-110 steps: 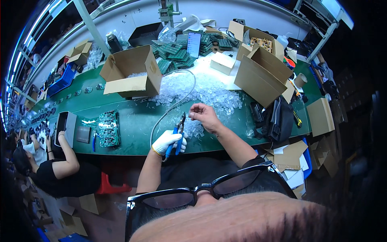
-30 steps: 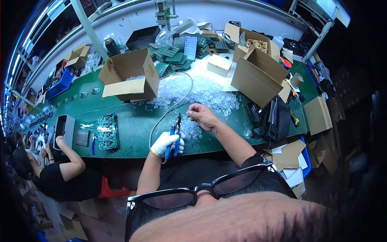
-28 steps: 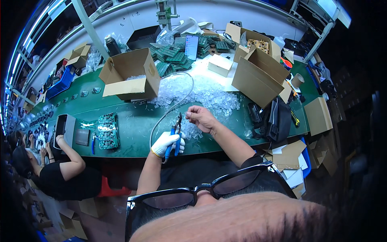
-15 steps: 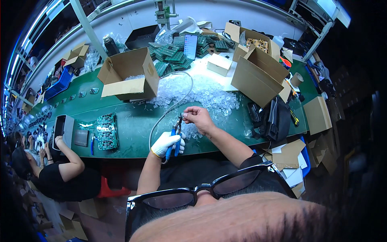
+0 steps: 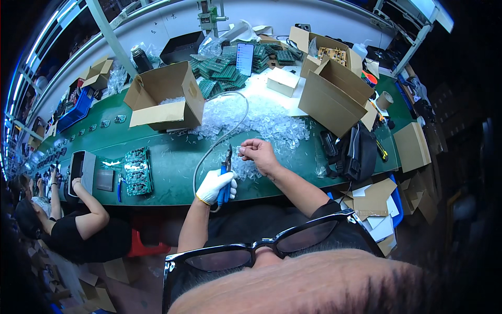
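The left hand (image 5: 215, 187), in a white glove, has its fingers wrapped around the blue handles of a pair of cutting pliers (image 5: 226, 172), whose dark tip points up toward the right hand (image 5: 259, 154). The bare right hand's fingers are pinched on a small clear plastic piece (image 5: 241, 151), just beside the tip. Both hover over the green counter (image 5: 172, 162), at the near edge of a heap of clear plastic parts (image 5: 261, 120).

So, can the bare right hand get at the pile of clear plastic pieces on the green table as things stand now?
Probably yes. The right hand is at the near edge of the clear plastic pieces, which spread out just beyond it, and nothing stands between them. The gloved left hand, holding blue-handled cutters, is off to its side.
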### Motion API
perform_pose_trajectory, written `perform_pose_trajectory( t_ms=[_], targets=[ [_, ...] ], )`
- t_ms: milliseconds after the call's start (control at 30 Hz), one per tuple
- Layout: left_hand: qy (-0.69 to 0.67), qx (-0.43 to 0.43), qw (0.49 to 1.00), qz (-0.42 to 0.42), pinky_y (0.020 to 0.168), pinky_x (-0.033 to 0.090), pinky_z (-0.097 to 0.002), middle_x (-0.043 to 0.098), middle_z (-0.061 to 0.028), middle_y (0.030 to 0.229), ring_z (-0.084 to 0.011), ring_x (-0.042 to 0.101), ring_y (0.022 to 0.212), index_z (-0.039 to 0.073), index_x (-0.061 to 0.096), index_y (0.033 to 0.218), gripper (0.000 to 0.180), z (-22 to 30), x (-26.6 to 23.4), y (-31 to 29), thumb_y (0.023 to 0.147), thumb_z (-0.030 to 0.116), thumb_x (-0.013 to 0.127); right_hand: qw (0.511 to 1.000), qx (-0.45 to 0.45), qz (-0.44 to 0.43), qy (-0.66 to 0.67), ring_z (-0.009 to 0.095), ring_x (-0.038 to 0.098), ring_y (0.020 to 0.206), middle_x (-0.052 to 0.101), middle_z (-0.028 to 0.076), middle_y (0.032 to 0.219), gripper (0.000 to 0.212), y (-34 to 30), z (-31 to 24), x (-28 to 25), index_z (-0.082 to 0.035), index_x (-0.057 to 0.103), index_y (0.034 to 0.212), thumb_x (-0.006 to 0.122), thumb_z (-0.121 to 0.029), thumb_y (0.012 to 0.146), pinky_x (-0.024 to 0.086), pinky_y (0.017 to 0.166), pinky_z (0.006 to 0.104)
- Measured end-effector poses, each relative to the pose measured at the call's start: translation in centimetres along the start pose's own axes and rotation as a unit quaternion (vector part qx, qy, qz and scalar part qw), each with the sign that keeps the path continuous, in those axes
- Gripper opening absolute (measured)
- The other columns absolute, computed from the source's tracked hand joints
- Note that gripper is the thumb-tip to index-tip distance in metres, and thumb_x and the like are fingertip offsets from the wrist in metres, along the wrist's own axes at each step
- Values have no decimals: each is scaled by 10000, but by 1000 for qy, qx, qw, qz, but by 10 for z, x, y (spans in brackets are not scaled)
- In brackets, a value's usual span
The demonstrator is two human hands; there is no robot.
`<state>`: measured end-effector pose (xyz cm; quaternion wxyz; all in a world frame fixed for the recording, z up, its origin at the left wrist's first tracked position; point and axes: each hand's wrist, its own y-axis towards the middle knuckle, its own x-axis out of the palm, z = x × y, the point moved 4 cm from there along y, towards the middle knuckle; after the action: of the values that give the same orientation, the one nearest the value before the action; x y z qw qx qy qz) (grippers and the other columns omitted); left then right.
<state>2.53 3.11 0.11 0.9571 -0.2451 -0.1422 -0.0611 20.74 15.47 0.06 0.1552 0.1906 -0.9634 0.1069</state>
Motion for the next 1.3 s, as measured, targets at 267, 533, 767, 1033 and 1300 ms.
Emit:
perform_pose_trajectory(
  t_ms=[267, 533, 767, 1033, 1300],
  targets=[
    [-48, -15, 996, -74, 717, 661, -392, 749, -131, 950, -227, 754, 776, -50, 680, 1234, 440, -7, -2, 5, 988, 307, 759, 1000, -18, 6, -7, 163, 744, 888, 768, 102, 1005, 242, 0, -2, 9, 44, 693, 1151, 778, -74, 958, 611, 737, 307],
    [23, -18, 1000, -9, 623, 640, -372, 733, -104, 864, -207, 725, 676, -19, 714, 1141, 328, 0, 1, -3, 992, 271, 751, 999, -35, 7, -36, 141, 731, 865, 754, 79, 977, 208, -2, 3, 6, 37, 699, 1157, 760, -55, 981, 602, 716, 299],
    [-92, 29, 994, -57, 633, 645, -370, 725, -87, 870, -197, 726, 702, -12, 696, 1178, 353, -1, -2, 2, 1004, 291, 743, 993, -36, 33, -111, 181, 744, 849, 780, 109, 966, 248, -7, -3, -12, 31, 741, 1099, 813, -125, 920, 592, 723, 333],
    [-103, 26, 991, -87, 697, 655, -406, 729, -118, 921, -233, 738, 761, -37, 674, 1230, 429, -4, -7, 1, 992, 311, 753, 886, -147, 41, -437, 364, 729, 940, 761, 163, 1008, 247, -16, -39, -26, -58, 798, 1024, 831, -231, 851, 578, 859, 430],
    [-94, 14, 992, -89, 711, 652, -415, 731, -122, 931, -238, 739, 773, -42, 673, 1239, 473, -5, -5, 3, 976, 340, 767, 751, -242, 125, -602, 392, 715, 1005, 733, 172, 1045, 206, 22, -39, -63, -84, 743, 1103, 745, -127, 902, 576, 876, 511]
  ],
)
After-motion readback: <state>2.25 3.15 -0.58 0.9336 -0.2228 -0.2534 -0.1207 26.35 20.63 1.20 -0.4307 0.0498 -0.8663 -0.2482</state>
